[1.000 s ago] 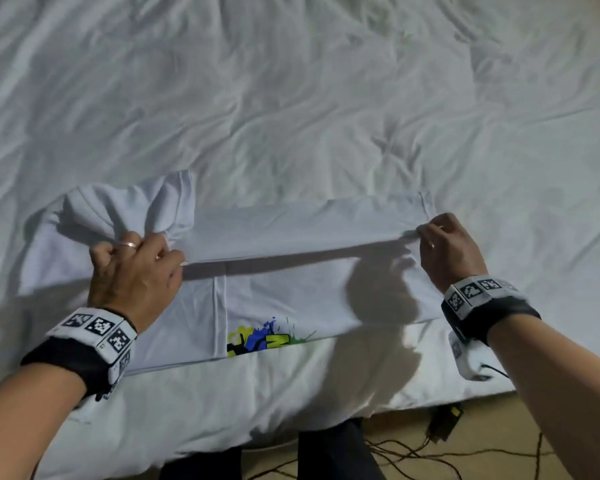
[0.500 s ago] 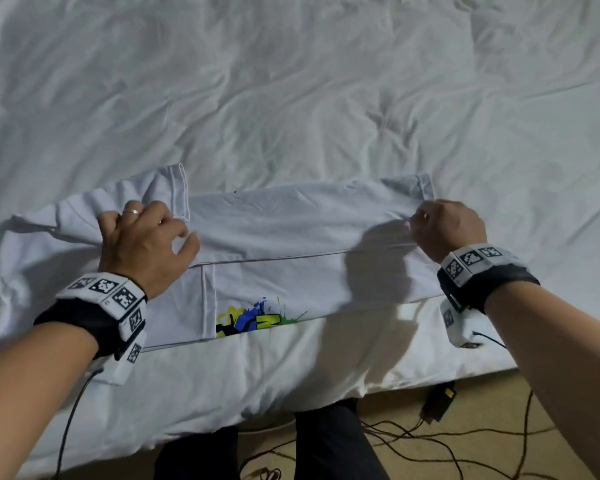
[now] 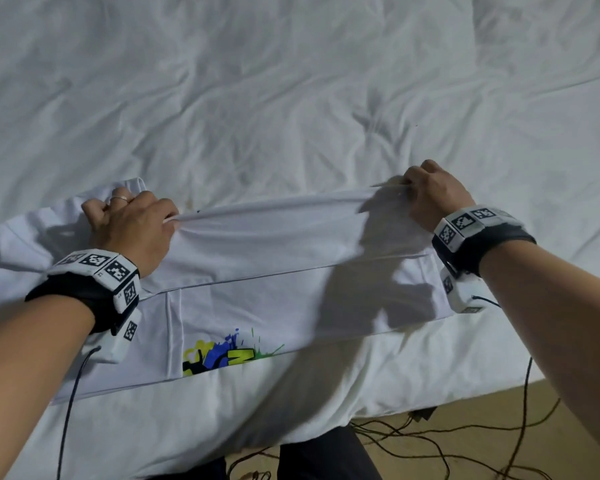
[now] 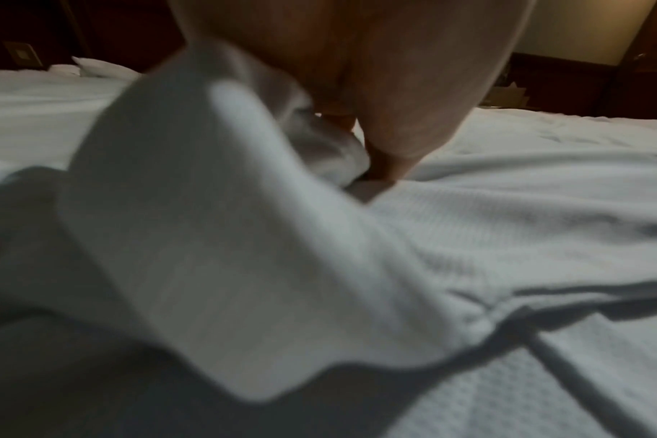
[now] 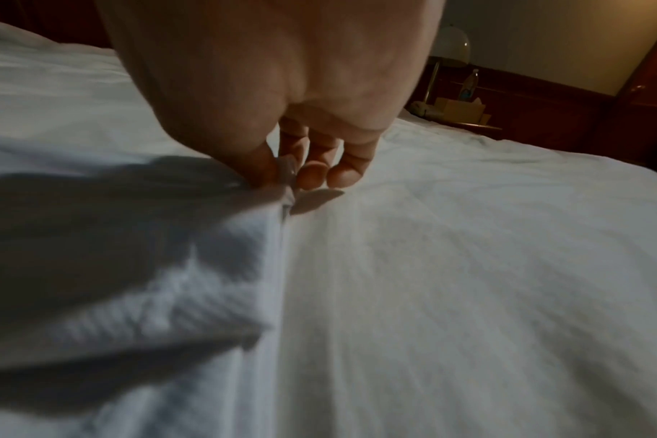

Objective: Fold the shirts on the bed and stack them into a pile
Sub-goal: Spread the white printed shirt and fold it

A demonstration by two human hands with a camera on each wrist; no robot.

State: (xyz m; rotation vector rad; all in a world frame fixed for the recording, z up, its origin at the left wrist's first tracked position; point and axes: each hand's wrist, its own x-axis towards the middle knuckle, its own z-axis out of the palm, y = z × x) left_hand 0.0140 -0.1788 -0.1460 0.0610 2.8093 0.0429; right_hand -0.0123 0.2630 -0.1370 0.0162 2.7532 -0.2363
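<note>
Pinching white shirt [image 3: 291, 244]: left hand [image 3: 132, 226], right hand [image 3: 430, 194].

Head view: we get even, cool overhead light; bed sheet [image 3: 291, 98] evenly lit, no glare. Hard shadows of both arms fall near side onto white shirt [image 3: 291, 265]. Straight lines bow toward frame edges. Wrist views: we see dim, warm room, motion blur and grain; close fabric out of focus, far lamp [image 5: 451, 44] glowing faintly at right.
</note>
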